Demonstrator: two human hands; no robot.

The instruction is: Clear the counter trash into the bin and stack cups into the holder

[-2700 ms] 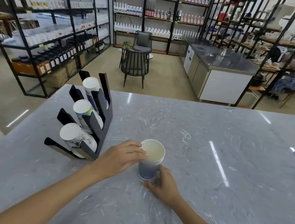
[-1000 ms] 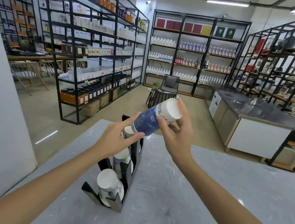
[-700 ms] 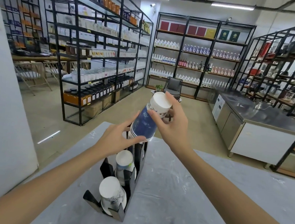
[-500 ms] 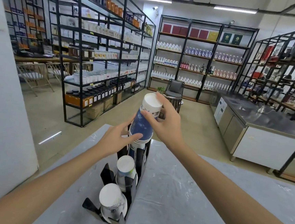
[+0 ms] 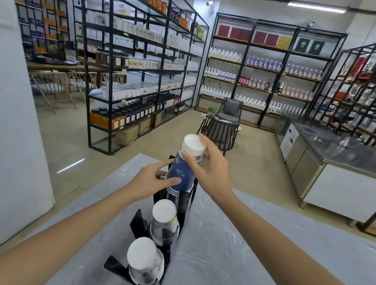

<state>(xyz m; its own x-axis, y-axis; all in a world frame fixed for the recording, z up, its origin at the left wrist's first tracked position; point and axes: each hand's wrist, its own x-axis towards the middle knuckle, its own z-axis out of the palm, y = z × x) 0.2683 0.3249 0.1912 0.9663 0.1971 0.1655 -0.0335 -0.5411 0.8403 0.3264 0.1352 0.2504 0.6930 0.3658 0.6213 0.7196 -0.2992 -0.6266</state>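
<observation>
A blue and white paper cup stack (image 5: 186,165) stands upside down, its rim end sunk into the far slot of the black cup holder (image 5: 168,249) on the grey marble counter (image 5: 230,248). My right hand (image 5: 209,169) grips the stack near its white bottom end. My left hand (image 5: 150,180) holds the blue lower part, thumb across its front. Two more cup stacks fill the middle slot (image 5: 164,217) and the near slot (image 5: 143,261), their white bottoms facing me.
The counter's left edge runs beside a white wall (image 5: 6,126). Beyond the counter are black shelving racks (image 5: 138,70), a dark chair (image 5: 222,129) and a steel-topped cabinet (image 5: 339,164). No bin or trash is in view.
The cup stack was lifted off the counter, turned upside down and tilted upright, then lowered into the holder's far slot. Both hands stayed on it throughout.
</observation>
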